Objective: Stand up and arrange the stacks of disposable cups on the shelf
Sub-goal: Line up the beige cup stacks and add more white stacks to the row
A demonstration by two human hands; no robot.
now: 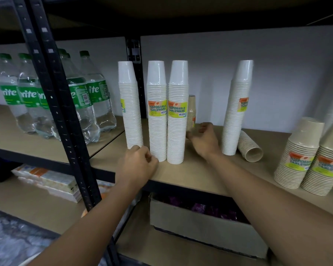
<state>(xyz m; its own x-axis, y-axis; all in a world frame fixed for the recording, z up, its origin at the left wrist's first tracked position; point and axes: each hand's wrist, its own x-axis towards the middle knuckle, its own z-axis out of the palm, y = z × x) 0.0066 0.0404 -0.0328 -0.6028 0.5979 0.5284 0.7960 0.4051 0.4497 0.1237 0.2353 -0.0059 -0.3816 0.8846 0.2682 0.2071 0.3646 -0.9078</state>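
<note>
four white stacks (158, 112) stand on the shelf (200, 173); a short stack (250, 148) lies tipped at right. left hand (137, 164) curled, empty, at the stacks' base. right hand (204, 139) half-open, empty. best grip the tipped one low and stand it.

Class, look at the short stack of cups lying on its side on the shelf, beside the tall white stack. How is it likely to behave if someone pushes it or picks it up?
The lying stack is round and tapered, so a push would probably roll it in a curve. Being paper cups, it likely lifts easily. Gripped at one end, it may sag or slide apart.
</note>
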